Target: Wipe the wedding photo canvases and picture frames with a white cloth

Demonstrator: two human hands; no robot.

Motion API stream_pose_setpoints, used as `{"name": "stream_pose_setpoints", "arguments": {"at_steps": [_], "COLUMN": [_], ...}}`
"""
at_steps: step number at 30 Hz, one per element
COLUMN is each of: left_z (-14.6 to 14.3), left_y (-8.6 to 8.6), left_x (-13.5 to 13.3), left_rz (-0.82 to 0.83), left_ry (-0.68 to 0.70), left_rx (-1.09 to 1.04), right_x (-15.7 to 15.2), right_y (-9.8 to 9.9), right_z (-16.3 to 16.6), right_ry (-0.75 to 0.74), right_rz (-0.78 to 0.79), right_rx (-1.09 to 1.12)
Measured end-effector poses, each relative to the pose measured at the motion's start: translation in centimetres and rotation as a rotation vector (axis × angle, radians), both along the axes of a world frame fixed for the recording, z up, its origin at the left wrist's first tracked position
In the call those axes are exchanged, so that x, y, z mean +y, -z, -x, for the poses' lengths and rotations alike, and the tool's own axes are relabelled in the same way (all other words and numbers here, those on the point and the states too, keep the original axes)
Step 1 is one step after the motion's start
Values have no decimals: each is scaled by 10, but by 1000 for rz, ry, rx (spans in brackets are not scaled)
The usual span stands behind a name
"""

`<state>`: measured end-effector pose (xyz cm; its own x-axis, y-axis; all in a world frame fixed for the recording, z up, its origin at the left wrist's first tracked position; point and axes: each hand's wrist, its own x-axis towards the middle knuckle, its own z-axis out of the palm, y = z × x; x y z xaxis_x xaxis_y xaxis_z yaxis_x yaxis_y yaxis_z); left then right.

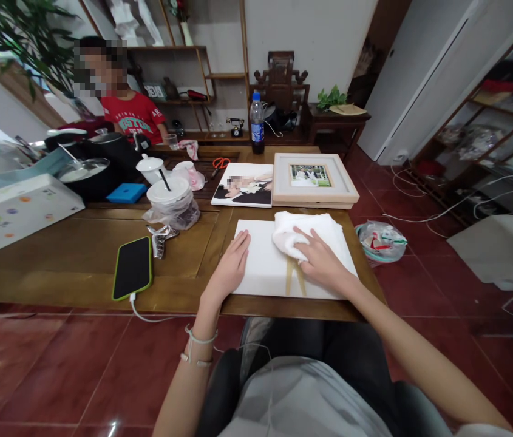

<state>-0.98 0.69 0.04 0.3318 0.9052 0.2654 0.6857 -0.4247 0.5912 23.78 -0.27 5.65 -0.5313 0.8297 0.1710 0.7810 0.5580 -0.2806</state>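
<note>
A flat white panel [260,267] lies at the table's front edge, with two tan tapering strips [289,279] showing on its face near me. My left hand [234,262] rests flat along the panel's left edge, fingers stretched out together. On the panel's right half sits a folded white cloth [324,227]. My right hand [317,258] presses on this cloth and grips a bunched part of it; the thumb is partly hidden. Just behind the panel are a photo print [251,191] of people in dark and white clothes and a pale wooden picture frame [313,195] holding a photo.
On the wooden table [183,249] are a phone [132,268] on a cable, a lidded cup [169,194] in plastic, orange-handled scissors [220,162] and a cola bottle [257,124]. A lined bin [381,240] stands right. A person in a red shirt [133,115] is behind the table.
</note>
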Motion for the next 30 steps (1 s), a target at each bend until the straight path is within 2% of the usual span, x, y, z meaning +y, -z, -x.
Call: {"name": "stream_pose_setpoints", "arguments": {"at_steps": [3, 6, 10, 14, 18, 21, 25, 28, 30], "left_z": [0, 0, 0, 1, 2, 2, 2, 2, 1], "left_y": [1, 2, 2, 1, -1, -2, -3, -3, -2], "left_x": [1, 1, 1, 1, 2, 5, 10, 11, 11], "left_rz": [-7, -2, -2, 4, 9, 17, 33, 30, 19], "left_ry": [-22, -27, -34, -21, -10, 8, 32, 35, 32], "left_rx": [20, 33, 34, 35, 45, 55, 78, 80, 71], "right_x": [16, 10, -32, -79, -93, -71, -15, 24, 36], "right_y": [0, -1, -4, -12, -23, -25, -20, -13, -9], "right_z": [10, 20, 30, 29, 23, 20, 29, 43, 51], "right_ry": [6, -8, -124, -215, -263, -193, 0, 22, 9], "right_rz": [-3, -7, 27, 125, 186, 131, 44, -30, -76], "right_rx": [-29, -66, -95, -113, -102, -84, -146, -195, -215]}}
